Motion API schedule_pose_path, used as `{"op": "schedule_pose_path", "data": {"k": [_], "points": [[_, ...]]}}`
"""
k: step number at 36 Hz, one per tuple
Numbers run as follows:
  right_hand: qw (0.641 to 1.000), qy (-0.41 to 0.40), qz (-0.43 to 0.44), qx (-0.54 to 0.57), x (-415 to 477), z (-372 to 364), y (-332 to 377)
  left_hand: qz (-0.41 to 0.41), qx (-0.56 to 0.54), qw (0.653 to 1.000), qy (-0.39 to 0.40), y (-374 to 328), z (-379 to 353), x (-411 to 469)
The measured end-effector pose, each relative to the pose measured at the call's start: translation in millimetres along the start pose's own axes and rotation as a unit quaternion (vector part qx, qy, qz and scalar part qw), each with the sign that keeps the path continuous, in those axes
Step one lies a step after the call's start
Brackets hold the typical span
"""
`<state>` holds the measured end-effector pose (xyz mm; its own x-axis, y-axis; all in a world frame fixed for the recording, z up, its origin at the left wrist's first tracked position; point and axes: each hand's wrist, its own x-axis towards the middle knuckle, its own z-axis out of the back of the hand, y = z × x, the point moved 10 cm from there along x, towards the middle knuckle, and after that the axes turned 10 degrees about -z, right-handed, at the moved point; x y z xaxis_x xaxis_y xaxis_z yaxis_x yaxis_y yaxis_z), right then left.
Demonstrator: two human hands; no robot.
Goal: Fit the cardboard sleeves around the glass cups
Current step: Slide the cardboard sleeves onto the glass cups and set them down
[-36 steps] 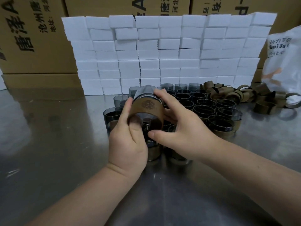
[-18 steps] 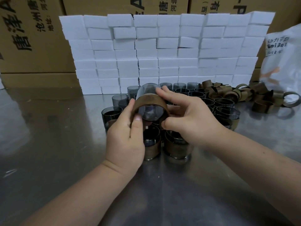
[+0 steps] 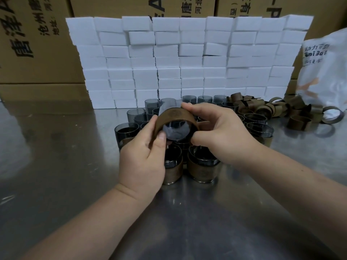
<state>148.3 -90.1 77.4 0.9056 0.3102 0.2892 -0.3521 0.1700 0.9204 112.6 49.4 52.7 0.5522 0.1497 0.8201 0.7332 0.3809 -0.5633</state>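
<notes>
The glass cup (image 3: 175, 129) is held in the air on its side, its round base facing the person and its mouth pointing away toward the far edge of the steel surface (image 3: 56, 166), so its long axis runs from near to far with a slight upward tilt. The cardboard sleeve (image 3: 174, 115) is wrapped round the base end, and bare smoky glass shows beyond it. The left hand (image 3: 144, 162) grips the sleeve from the left, its thumb pressed at the lower left of the near rim. The right hand (image 3: 221, 136) grips it from the right, fingers curled over the top and thumb tucked at the lower right of the rim. Both hands are closed on the band and equally near, one on each side of the axis, so any further seating would probably be a slide along that axis. Directly below, near the middle of the surface, stand sleeved cups (image 3: 202, 169), with bare cups (image 3: 135, 114) behind them. Loose sleeves (image 3: 272, 109) lie heaped toward the right edge, beside a white bag (image 3: 324, 72). White blocks (image 3: 187, 59) are stacked along the far edge, with cartons (image 3: 37, 44) behind.
</notes>
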Motion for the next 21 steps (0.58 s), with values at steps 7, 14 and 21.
{"op": "schedule_pose_path", "data": {"k": [7, 14, 21], "points": [[1.000, -0.007, 0.007, 0.007, 2, 1, 0, 0.052, -0.069, 0.996, -0.034, 11, 0, 0], [1.000, -0.018, 0.010, -0.003, 2, 4, 0, 0.069, -0.080, 0.993, -0.045, 13, 1, 0], [1.000, -0.027, 0.009, -0.013, 4, 5, 0, 0.071, -0.077, 0.993, -0.054, 13, 3, 0]]}}
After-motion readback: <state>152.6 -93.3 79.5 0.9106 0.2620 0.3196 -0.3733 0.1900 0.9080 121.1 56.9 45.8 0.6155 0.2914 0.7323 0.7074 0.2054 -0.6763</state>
